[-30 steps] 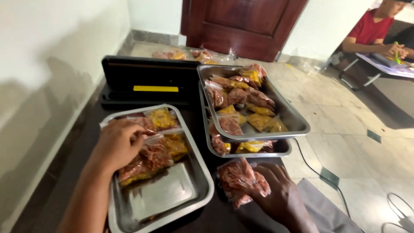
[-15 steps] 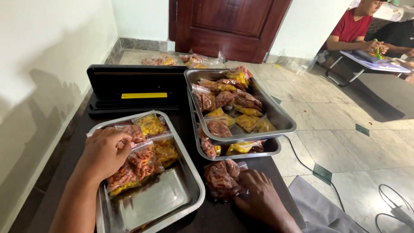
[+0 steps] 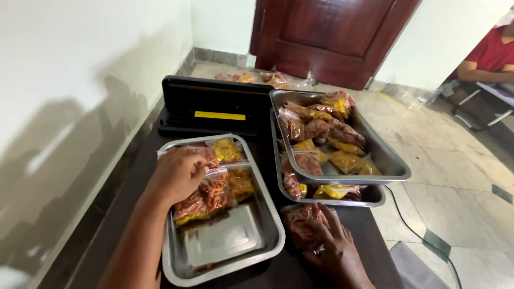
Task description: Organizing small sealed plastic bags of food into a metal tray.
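Note:
My left hand (image 3: pixel 175 174) rests on clear bags of reddish and yellow snacks (image 3: pixel 211 190) lying in the near steel tray (image 3: pixel 225 251), fingers curled over one bag's top edge. My right hand (image 3: pixel 334 246) presses flat on another clear bag of reddish snacks (image 3: pixel 300 225) on the dark table (image 3: pixel 134 176) just right of that tray. Two stacked steel trays (image 3: pixel 393 171) to the right are heaped with several filled snack bags (image 3: pixel 321 131).
A black vacuum sealer with a yellow strip (image 3: pixel 217 104) sits at the table's far end. More bags (image 3: pixel 257 79) lie on the floor by a red-brown door (image 3: pixel 332 37). A person in a red shirt (image 3: pixel 490 53) sits far right. A cable (image 3: pixel 423 235) crosses the tiled floor.
The view has tilted and shifted left. My right hand slid a little forward over the bag on the table; my left hand stays on the bags in the near tray.

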